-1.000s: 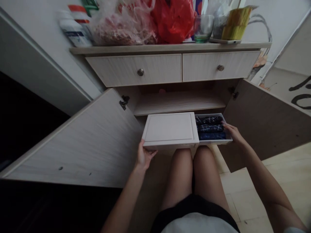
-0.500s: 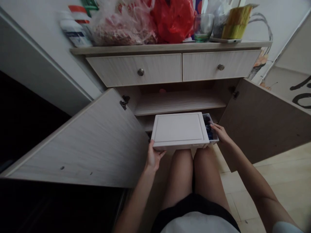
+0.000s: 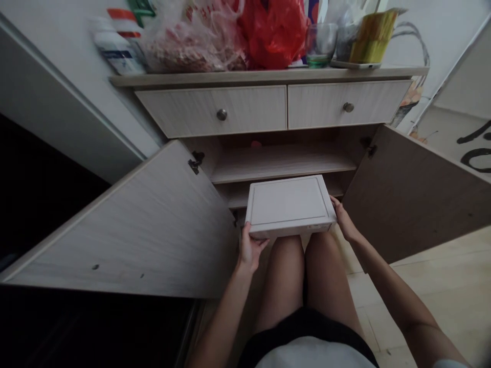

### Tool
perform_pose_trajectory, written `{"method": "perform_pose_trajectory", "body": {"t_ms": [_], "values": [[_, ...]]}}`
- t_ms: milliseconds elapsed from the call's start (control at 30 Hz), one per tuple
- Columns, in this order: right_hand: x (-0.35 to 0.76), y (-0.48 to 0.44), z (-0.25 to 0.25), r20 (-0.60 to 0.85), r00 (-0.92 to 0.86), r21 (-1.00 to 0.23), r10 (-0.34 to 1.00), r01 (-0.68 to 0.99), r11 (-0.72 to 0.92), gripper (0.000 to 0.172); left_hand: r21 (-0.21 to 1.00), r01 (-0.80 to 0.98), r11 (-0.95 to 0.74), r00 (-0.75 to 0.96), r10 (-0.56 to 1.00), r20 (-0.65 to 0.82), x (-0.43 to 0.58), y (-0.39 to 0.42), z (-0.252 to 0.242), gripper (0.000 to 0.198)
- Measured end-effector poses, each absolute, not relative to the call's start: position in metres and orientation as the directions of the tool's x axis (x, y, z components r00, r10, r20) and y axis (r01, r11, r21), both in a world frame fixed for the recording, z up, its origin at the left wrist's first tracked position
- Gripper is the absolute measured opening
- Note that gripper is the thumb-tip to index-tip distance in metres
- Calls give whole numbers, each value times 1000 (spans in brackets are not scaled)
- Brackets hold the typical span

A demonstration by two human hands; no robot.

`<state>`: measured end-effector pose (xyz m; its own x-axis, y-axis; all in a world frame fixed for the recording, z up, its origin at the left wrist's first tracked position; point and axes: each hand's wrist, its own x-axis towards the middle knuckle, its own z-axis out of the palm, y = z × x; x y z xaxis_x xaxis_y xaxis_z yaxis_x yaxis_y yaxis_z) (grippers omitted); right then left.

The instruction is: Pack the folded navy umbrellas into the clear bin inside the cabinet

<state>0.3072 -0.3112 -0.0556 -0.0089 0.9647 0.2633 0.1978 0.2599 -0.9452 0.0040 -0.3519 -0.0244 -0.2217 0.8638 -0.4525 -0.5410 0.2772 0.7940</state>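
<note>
Tray's slid fully into the one white box (image 3: 289,202), by two knees (image 3: 287,253), between two doors (image 3: 130,225). Left hand (image 3: 251,250) pinches its near-left corner; right hand (image 3: 345,221) touches the right end, can't tell how closed.

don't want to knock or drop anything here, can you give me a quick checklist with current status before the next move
1. White box closed, no contents showing: ok
2. Left hand gripping the box at its near left corner: ok
3. Right hand at the box's right end: ok; how firmly it presses: cannot tell
4. Left cabinet door and right cabinet door swung open: ok
5. Box's underside supported by the knees: cannot tell, contact hidden
</note>
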Motion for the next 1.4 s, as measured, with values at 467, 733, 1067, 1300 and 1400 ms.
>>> {"method": "perform_pose_trajectory", "body": {"t_ms": [467, 733, 1067, 1300, 1400], "values": [[311, -270, -50, 354, 129, -924, 926, 201, 326, 96, 984, 166, -66, -197, 975, 99, -9, -289, -44, 45], [305, -185, -21, 354, 175, -922, 919, 227, 312, 92, 991, 87, -102, -216, 969, 118, 5, -209, -11, 22], [303, -124, -30, 343, 179, -930, 922, 205, 306, 87, 967, 251, -46, -218, 971, 102, 4, -149, -15, 34], [312, -101, -28, 340, 114, -897, 933, 336, 286, 87, 968, 250, 2, -254, 965, 64, 9, -136, -15, 48], [309, -114, -26, 487, 171, -742, 856, 599, 303, 83, 921, 371, -117, -334, 909, 250, 16, -145, -15, 65]]}}
